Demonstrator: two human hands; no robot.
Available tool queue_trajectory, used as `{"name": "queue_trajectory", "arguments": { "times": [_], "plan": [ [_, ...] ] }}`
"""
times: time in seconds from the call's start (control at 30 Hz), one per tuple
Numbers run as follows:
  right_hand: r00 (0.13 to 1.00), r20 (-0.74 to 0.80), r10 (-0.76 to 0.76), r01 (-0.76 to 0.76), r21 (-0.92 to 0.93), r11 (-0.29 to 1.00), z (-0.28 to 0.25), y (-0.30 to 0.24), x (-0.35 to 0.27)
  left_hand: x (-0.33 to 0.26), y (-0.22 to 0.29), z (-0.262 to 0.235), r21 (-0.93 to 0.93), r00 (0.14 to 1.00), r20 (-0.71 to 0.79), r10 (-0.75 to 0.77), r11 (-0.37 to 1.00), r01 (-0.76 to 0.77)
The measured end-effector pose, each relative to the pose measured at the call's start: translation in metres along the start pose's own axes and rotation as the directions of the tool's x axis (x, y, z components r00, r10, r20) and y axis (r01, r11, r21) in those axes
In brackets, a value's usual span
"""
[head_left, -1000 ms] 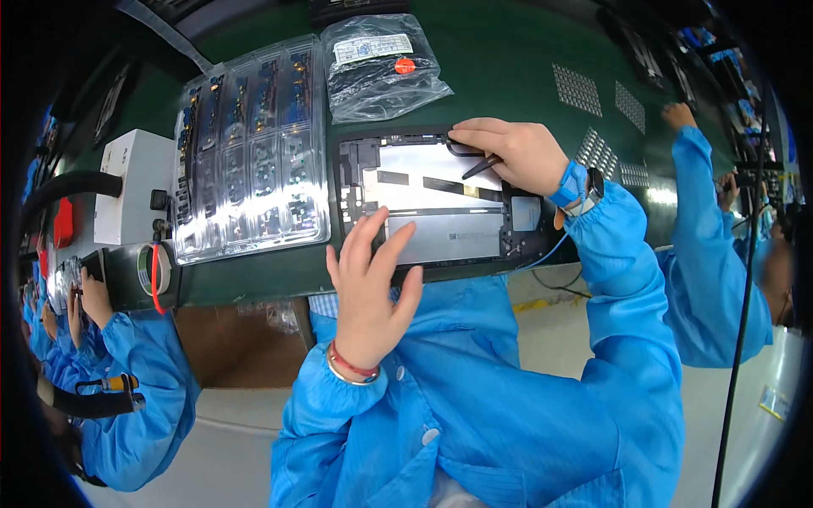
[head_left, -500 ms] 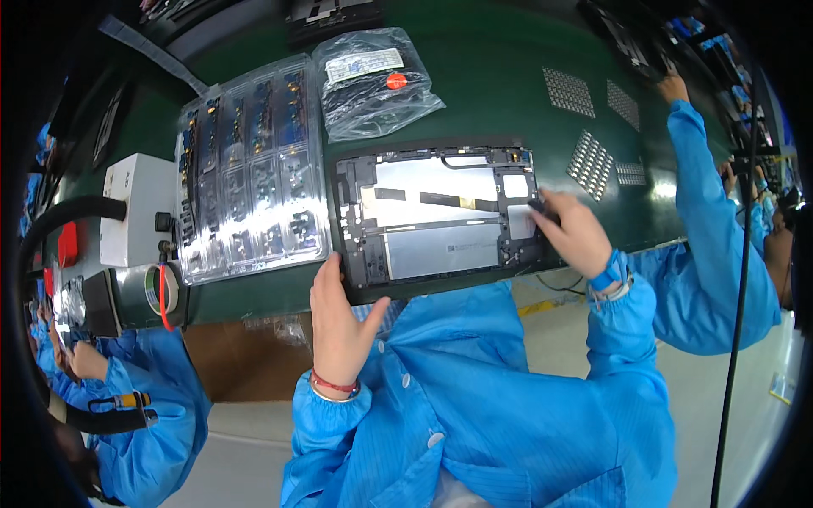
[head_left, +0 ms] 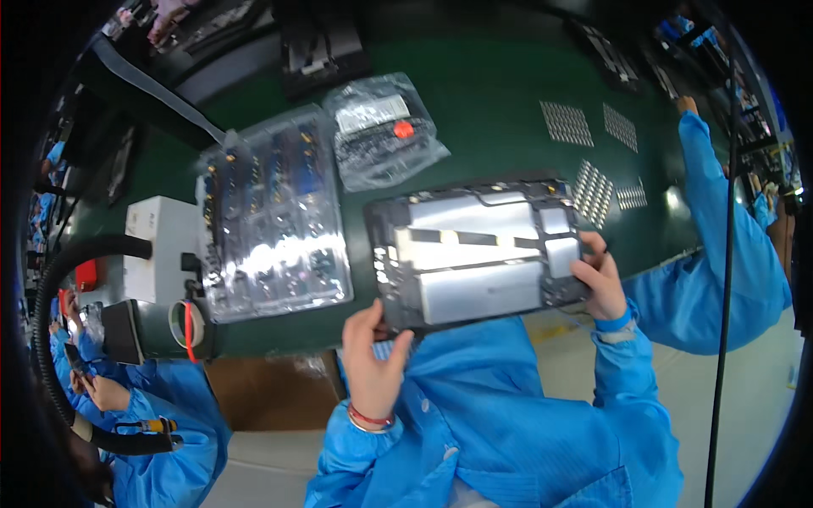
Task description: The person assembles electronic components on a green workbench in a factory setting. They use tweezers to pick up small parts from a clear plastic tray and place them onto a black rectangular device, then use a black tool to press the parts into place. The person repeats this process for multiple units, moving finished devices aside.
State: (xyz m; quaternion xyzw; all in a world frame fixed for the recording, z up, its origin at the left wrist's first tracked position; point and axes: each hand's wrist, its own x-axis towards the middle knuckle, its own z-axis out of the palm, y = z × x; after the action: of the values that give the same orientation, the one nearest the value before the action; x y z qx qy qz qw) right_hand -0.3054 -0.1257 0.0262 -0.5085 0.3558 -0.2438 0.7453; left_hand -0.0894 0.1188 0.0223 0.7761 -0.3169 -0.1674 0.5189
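Note:
An opened tablet, its back off, lies face-down between my hands at the table's front edge. Silver battery panels, black tape strips and dark circuit parts show inside it. My right hand grips its right edge, thumb on top near a small silver panel and the other fingers around the side. At the near left corner, my left hand holds the tablet with thumb and fingers apart around the corner. Its fingertips are partly hidden by the tablet. The tablet sits slightly tilted, its right side farther away.
Left of the tablet stands a clear plastic tray of small circuit parts. Behind are a clear bag and sheets of small metal pieces. A white box, black hose and tape roll stand left. Co-workers sit on both sides.
My right hand has gone from pinching a small dark piece by the tablet's right side to gripping its edge. The tablet has shifted right and looks slightly larger. The whole view has shifted.

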Motion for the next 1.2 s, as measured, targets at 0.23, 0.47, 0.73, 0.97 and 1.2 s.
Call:
{"name": "queue_trajectory", "arguments": {
  "times": [0.23,0.47,0.73,0.97,1.2],
  "plan": [
    [0.977,-0.128,-0.171,0.196,0.217,0.956,0.001,-0.056,0.092,0.026,-0.008,-0.006,-0.053,0.924,-0.263,0.276,0.953,-0.3],
    [0.918,-0.262,-0.298,0.309,0.003,0.951,0.044,-0.103,0.253,0.036,-0.058,-0.033,0.567,0.788,-0.189,0.587,0.72,-0.4],
    [0.985,-0.133,-0.109,0.1,-0.071,0.992,0.015,-0.108,0.349,0.029,-0.078,-0.024,0.599,0.696,-0.274,0.663,0.684,-0.416],
    [0.978,-0.209,0.0,-0.069,-0.323,0.944,0.013,-0.094,0.389,0.024,-0.075,-0.025,0.58,0.702,-0.289,0.651,0.702,-0.412],
    [0.939,-0.247,-0.24,-0.009,-0.715,0.699,0.016,-0.07,0.398,0.028,-0.076,-0.025,0.566,0.729,-0.268,0.63,0.715,-0.41]
  ]
}}
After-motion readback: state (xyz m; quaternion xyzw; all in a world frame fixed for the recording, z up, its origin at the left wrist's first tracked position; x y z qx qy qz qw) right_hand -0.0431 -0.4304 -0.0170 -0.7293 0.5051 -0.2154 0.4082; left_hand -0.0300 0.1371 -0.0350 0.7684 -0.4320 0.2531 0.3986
